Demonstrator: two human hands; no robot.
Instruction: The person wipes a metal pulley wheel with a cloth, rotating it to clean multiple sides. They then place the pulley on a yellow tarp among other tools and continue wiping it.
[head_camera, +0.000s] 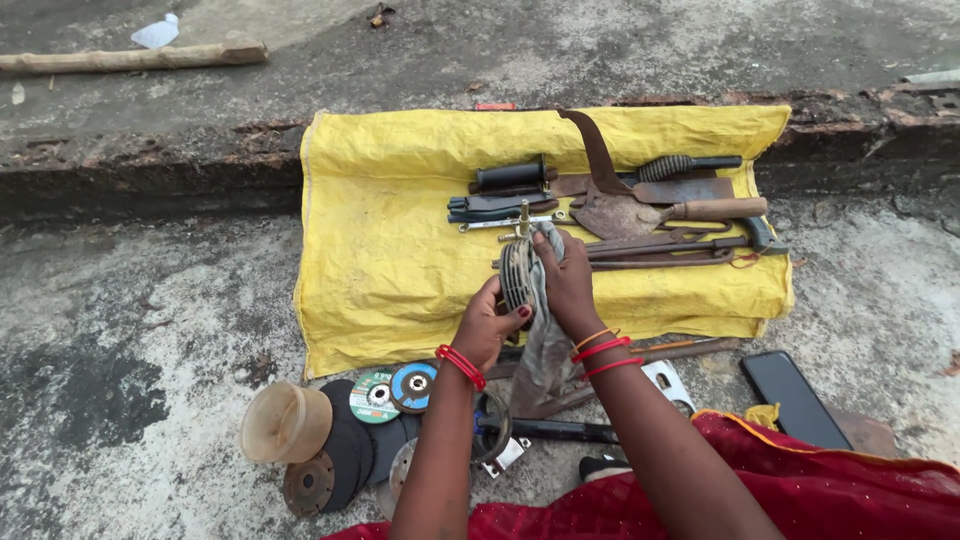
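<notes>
Yellow sack, trowel, cutting discs on concrete, black phone, wooden stick

Soft, even daylight; faint shadows, sharp focus, slight wide-angle edge bending.

bare forearms, red bangles, dark-painted nails, red garment.

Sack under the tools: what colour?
Yellow, a woven sack spread flat on the concrete; head view shows it clearly.
</notes>
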